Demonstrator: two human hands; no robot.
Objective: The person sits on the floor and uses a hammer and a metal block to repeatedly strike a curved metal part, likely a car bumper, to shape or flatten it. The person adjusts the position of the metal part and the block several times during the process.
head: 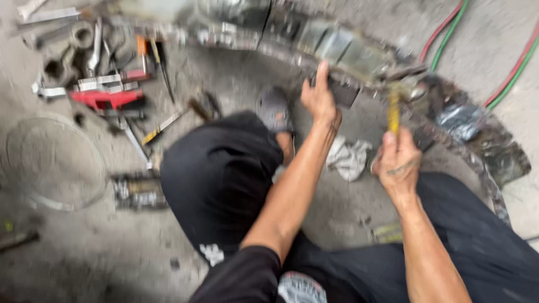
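Right hand (397, 160) wraps closed round a yellow-handled hammer (394, 109), head raised beyond the fingers; left hand (319, 96), fingers extended, steadies a dark metal piece (343, 91) on the curved metal rim (359, 56).

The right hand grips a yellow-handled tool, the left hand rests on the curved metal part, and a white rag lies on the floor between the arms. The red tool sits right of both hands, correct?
Not quite. In the head view the red tool lies far left of the left hand and right hand. The yellow-handled tool, curved metal part and white rag are as stated.

Flat, even daylight, no hard shadows. Whole shot's motion-smeared; the pile of tools (101, 73) well left of the fingers is mush, metal beyond the fingertips glares a bit.
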